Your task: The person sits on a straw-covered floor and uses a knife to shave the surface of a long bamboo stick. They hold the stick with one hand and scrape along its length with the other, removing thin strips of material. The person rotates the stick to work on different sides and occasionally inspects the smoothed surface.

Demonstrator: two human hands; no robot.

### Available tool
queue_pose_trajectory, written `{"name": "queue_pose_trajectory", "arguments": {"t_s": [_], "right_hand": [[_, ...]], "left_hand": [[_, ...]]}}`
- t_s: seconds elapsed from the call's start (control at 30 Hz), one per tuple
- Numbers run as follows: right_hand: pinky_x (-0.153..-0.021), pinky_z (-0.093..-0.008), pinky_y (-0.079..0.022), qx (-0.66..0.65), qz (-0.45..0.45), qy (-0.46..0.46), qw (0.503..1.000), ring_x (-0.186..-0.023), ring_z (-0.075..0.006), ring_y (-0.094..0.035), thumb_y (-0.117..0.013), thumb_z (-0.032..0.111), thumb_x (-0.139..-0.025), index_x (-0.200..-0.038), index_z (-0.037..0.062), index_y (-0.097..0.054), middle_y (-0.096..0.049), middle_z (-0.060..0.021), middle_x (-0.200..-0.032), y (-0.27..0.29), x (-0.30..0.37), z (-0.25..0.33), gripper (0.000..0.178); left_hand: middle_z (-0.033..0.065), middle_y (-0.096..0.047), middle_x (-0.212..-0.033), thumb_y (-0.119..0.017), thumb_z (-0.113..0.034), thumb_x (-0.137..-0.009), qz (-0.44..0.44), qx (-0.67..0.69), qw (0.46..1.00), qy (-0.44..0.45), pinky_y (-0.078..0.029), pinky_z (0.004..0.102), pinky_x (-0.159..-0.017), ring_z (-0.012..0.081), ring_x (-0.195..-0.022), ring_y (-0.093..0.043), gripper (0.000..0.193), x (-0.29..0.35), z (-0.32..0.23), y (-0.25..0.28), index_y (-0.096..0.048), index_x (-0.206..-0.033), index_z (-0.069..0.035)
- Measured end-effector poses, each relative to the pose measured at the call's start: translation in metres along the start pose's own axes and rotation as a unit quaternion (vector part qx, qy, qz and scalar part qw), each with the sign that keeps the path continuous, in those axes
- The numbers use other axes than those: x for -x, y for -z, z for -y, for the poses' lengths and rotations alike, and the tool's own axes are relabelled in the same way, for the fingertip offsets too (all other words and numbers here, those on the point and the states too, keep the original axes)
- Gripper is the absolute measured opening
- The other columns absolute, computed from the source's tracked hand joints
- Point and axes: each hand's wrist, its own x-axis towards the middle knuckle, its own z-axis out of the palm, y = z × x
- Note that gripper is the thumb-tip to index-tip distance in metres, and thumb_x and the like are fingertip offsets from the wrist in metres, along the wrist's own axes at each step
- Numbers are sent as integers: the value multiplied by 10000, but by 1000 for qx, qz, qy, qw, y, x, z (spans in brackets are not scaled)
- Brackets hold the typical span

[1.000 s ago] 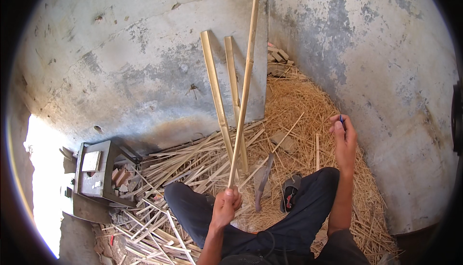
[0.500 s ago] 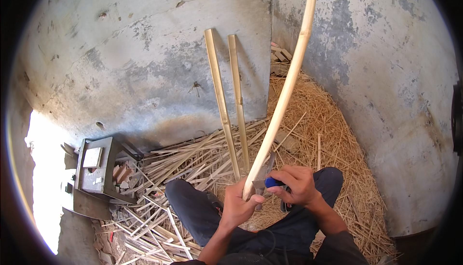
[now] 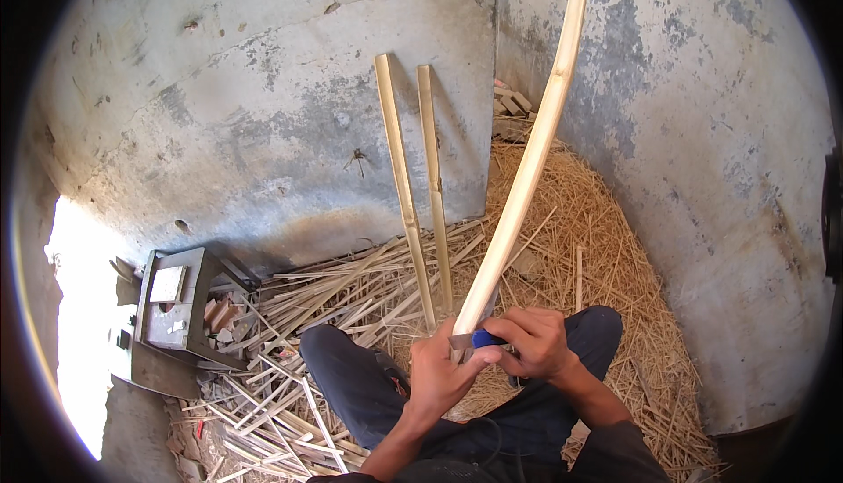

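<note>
A long pale split bamboo strip [image 3: 525,184] rises from my lap, leaning right and running out past the top edge. My left hand [image 3: 436,379] is closed around its lower end. In my right hand [image 3: 540,344] is a knife with a blue handle [image 3: 486,338], its short blade lying across the bamboo's lower end beside my left fingers. My right thumb reaches close to my left thumb; whether they touch I cannot tell. The very end of the strip is hidden behind my hands.
Two bamboo strips [image 3: 401,167] lean against the grey wall [image 3: 263,114]. Split pieces [image 3: 299,421] litter the floor at left, and a heap of straw-like shavings [image 3: 606,237] lies at right. A dark wooden frame [image 3: 180,325] stands at left, near a bright opening.
My right hand has moved slightly left and down with the knife, toward my left hand. The bamboo's upper part has shifted right, and more of its broad face shows.
</note>
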Motion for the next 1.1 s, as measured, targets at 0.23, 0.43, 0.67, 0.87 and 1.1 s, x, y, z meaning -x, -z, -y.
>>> {"name": "queue_pose_trajectory", "arguments": {"t_s": [0.23, 0.43, 0.67, 0.87, 1.1], "right_hand": [[-499, -320, -451, 19, 1, -16, 1000, -530, -185, -586, -834, 451, -878, -976, 130, -755, -590, 2, -708, 2, -3, 5, 345], [-495, -328, -451, 17, -18, -22, 999, -532, -183, -585, -827, 403, -893, -976, 121, -760, -592, 0, -705, -2, 1, 3, 301], [-503, -332, -465, 30, -8, -27, 999, -553, -192, -615, -815, 386, -908, -979, 108, -764, -623, -15, -715, 0, -1, 4, 292], [-555, -353, -512, 24, -102, -94, 990, -615, -249, -676, -779, 380, -964, -990, 60, -760, -700, -95, -780, 4, -7, -28, 322], [-534, -279, -397, -93, -224, -237, 941, -606, -88, -538, -678, 350, -1062, -1061, -8, -734, -622, -16, -752, 41, -14, -106, 362]], "left_hand": [[120, -720, -750, -831, -480, -936, 9, -8, 1000, -7, -544, 347, -635, 184, -643, -700, 558, 0, 5, -1, -723, -1205, -3], [118, -731, -751, -756, -410, -1015, 32, -10, 999, -4, -534, 337, -627, 168, -625, -682, 491, 1, 2, 3, -716, -1269, 8], [127, -696, -695, -710, -335, -1053, 34, -14, 999, 7, -523, 350, -607, 167, -600, -673, 424, 3, 2, 7, -708, -1266, 31], [144, -659, -666, -696, -317, -1053, 37, -38, 997, 47, -514, 392, -599, 258, -575, -668, 337, 14, 6, 6, -737, -1145, 5], [157, -636, -657, -711, -293, -1036, 58, -26, 994, 84, -500, 408, -588, 297, -565, -654, 292, 49, 32, 9, -746, -1067, -4]]}}
